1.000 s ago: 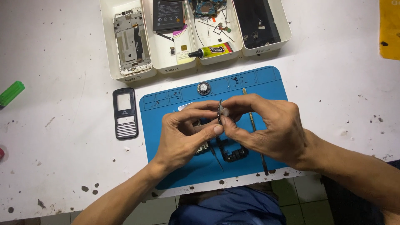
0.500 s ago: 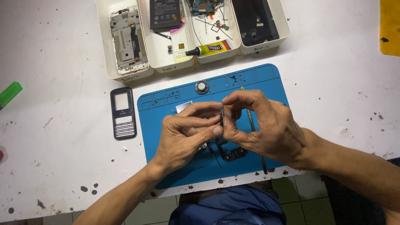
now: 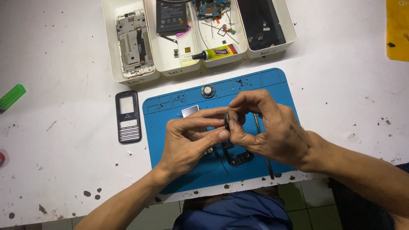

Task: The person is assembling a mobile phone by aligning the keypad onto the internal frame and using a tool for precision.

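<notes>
- The left hand (image 3: 191,142) and the right hand (image 3: 266,127) meet above the blue rubber work mat (image 3: 281,85), both pinched on one small dark flat part (image 3: 228,120) held edge-up between thumbs and forefingers.
- Under the hands on the mat lie a black phone frame piece (image 3: 240,158), a thin dark-handled tool (image 3: 269,168) and a small silvery square plate (image 3: 190,111); a round metal speaker disc (image 3: 208,90) sits near the mat's far edge.
- Left of the mat on the white stained table (image 3: 64,170) lies a black phone front cover with keypad slots (image 3: 128,116).
- Beyond the mat stand white plastic trays (image 3: 110,47) holding a bare phone chassis (image 3: 133,40), a black battery (image 3: 171,18), a yellow glue tube (image 3: 217,53) and a black back shell (image 3: 260,21).
- A green plastic object (image 3: 12,96) lies at the left edge.
- Compared with half a second ago, the hands keep the same pinch on the part, with the fingers barely shifted.
</notes>
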